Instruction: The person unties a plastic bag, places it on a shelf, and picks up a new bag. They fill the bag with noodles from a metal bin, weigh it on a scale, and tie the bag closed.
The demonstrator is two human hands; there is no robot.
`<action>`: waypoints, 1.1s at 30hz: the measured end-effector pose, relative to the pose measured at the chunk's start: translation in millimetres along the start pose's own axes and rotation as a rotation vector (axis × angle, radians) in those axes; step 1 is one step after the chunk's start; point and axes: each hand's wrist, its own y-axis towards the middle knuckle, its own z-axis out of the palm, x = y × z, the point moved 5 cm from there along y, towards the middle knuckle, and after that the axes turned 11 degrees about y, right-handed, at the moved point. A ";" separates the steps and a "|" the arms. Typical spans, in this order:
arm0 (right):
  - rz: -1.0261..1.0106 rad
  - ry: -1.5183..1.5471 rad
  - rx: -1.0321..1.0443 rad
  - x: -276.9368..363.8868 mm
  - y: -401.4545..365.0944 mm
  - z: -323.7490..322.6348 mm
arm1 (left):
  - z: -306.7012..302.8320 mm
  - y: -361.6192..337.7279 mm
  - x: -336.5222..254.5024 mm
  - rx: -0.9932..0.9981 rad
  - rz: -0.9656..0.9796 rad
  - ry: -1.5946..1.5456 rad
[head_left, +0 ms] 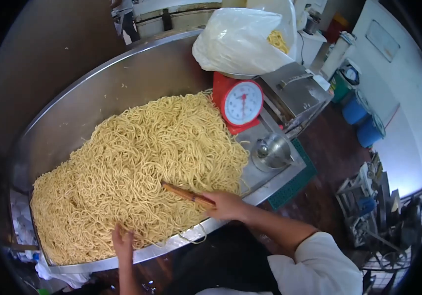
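A large heap of yellow noodles (137, 162) fills much of a long metal trough (122, 73). My right hand (226, 205) is closed around a pair of brown wooden sticks (187, 193) with a dark tip, which point left across the noodles near the front edge. At the lower left, my left hand (123, 241) touches the front of the heap. Its visible fingers are apart and nothing shows in them; some fingertips are hidden against the noodles. A few strands hang over the metal rim between my hands.
A red dial scale (243, 103) stands behind the noodles, bearing a white plastic bag (243, 39) with noodles inside. Right of the heap sits a metal pot (271, 152), with a metal box (294, 93) behind. Blue bins (370, 130) and machinery (383, 216) stand farther right.
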 end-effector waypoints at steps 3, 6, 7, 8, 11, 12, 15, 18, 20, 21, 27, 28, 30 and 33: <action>-0.037 -0.085 -0.190 7.1 -16.4 -36.2 | 26.8 -59.6 -52.3 -0.183 0.336 0.585; 0.074 0.028 -0.248 -2.2 -19.7 -41.4 | 59.0 -92.5 -104.7 0.025 0.627 0.709; 0.056 0.017 -0.264 -0.3 -21.5 -42.0 | 57.5 -87.8 -113.9 0.038 0.650 0.701; 0.067 0.000 -0.285 5.3 -25.3 -45.4 | 62.5 -82.0 -122.4 0.103 0.661 0.692; -0.041 -0.013 -0.285 42.6 -35.2 -70.9 | 67.8 -44.6 -128.2 0.049 0.717 0.532; -0.062 -0.052 -0.312 61.7 -36.7 -93.0 | 59.9 -32.5 -126.5 -0.054 0.726 0.419; -0.239 0.007 -0.533 115.6 -47.3 -167.4 | 33.8 2.3 -157.4 -0.090 0.638 0.301; -0.423 -0.057 -0.725 164.4 -61.3 -258.2 | 18.9 33.0 -221.5 -0.070 0.637 0.115; -0.426 -0.092 -0.824 186.4 -58.7 -316.7 | 16.1 34.3 -293.1 -0.011 0.754 -0.004; -0.453 -0.250 -0.892 195.8 -54.9 -347.5 | 16.9 27.2 -341.6 -0.004 0.879 -0.043; -0.051 -0.970 -0.659 156.7 58.1 -482.1 | 112.3 -44.6 -608.6 0.175 1.709 0.089; -0.028 -0.975 -0.646 152.4 73.5 -487.7 | 142.1 -31.7 -640.6 0.190 1.672 0.094; -0.124 -0.936 -0.606 155.4 97.7 -498.3 | 188.1 17.2 -695.7 0.111 1.434 0.511; -0.168 -0.879 -0.473 159.7 128.5 -506.4 | 180.5 69.4 -714.1 -0.169 1.013 1.013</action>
